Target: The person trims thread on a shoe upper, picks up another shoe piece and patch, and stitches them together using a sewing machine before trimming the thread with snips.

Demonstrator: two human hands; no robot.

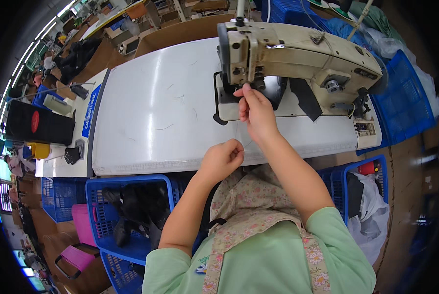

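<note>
Blue plastic crates ring the near edge of the white tabletop (150, 108): the near-left crate (131, 215) holds a heap of black fabric pieces, another blue crate (57, 196) further left shows nothing I can make out inside, and the near-right crate (364, 191) holds white bags, a dark piece and something red at its far end. A cream sewing machine (298, 54) stands at the far right of the tabletop, with black fabric (305, 98) lying under its arm. The right hand (256, 110) reaches up to the needle area at the machine's left end, fingertips pinched together just below the head, apparently on a thin thread (241, 130), which is hard to see. The left hand (223, 158) sits nearer, at the tabletop's near edge, fingers curled shut in a loose fist; whether it grips the thread cannot be told. The two hands are close, the right one farther away.
</note>
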